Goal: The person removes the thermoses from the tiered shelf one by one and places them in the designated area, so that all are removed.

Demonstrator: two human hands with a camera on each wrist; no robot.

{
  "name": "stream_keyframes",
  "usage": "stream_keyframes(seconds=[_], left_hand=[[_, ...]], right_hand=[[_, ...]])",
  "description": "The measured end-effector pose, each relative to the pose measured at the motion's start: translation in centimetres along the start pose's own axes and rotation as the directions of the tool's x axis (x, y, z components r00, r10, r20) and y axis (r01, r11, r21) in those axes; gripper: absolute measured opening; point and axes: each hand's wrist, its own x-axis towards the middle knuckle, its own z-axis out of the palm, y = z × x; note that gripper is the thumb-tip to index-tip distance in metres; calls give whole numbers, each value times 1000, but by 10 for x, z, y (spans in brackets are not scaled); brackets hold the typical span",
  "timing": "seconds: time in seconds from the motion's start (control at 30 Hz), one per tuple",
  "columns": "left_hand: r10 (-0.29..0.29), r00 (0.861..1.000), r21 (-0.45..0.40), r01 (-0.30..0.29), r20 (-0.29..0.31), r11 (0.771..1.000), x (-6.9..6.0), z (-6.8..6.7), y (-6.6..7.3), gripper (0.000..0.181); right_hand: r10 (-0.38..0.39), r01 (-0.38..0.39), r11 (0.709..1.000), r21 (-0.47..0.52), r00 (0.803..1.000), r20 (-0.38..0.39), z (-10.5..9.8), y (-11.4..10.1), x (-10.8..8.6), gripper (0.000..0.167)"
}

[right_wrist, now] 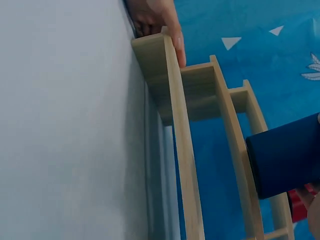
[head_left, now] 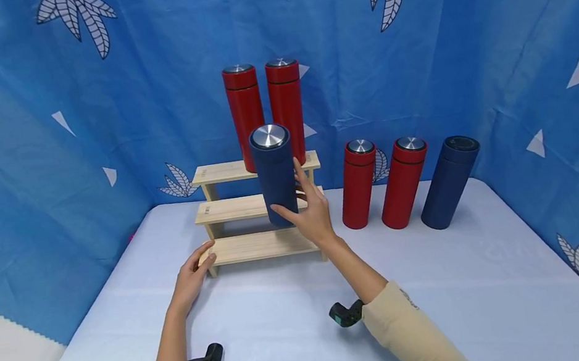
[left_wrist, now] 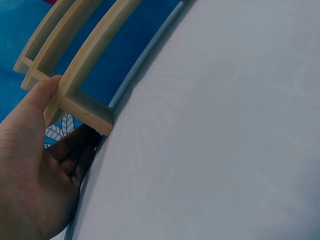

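My right hand (head_left: 315, 217) grips a navy blue thermos (head_left: 276, 179) with a silver lid, thumb on its near side and fingers round its right side. The thermos is upright in front of the middle step of a three-step wooden rack (head_left: 254, 247); in the right wrist view its base (right_wrist: 254, 170) is close to a plank, and whether it touches I cannot tell. My left hand (head_left: 190, 278) holds the left end of the lowest step, thumb on the plank and the other fingers curled by the side support (left_wrist: 87, 114). Two red thermoses (head_left: 245, 112) stand on the top step.
Right of the rack, two more red thermoses (head_left: 359, 185) and another navy thermos (head_left: 449, 181) with a dark lid stand in a row on the white-covered table (head_left: 269, 346). A blue patterned curtain (head_left: 320, 7) encloses the back and sides.
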Motion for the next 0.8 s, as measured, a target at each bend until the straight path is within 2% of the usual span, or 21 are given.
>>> stream_keyframes(seconds=[0.17, 0.37, 0.5, 0.63, 0.8], left_hand=[[-7, 1000, -4, 7, 1, 1000, 0, 0, 0, 60], [-9, 1000, 1, 9, -4, 1000, 0, 1, 0, 60], [-11, 1000, 6, 11, -3, 1000, 0, 2, 0, 61], [-9, 1000, 4, 9, 0, 1000, 0, 2, 0, 62], [-8, 1000, 2, 8, -6, 1000, 0, 0, 0, 59]], right_hand=[[-66, 64, 997, -35, 996, -66, -38, -6, -17, 93], [-130, 104, 977, -184, 982, -137, -99, -26, -32, 94], [-150, 95, 960, -263, 968, -199, -142, -3, -46, 98], [-116, 15, 934, -358, 958, -261, -184, 25, -62, 102], [-73, -75, 893, -444, 949, -306, -222, 37, -77, 100]])
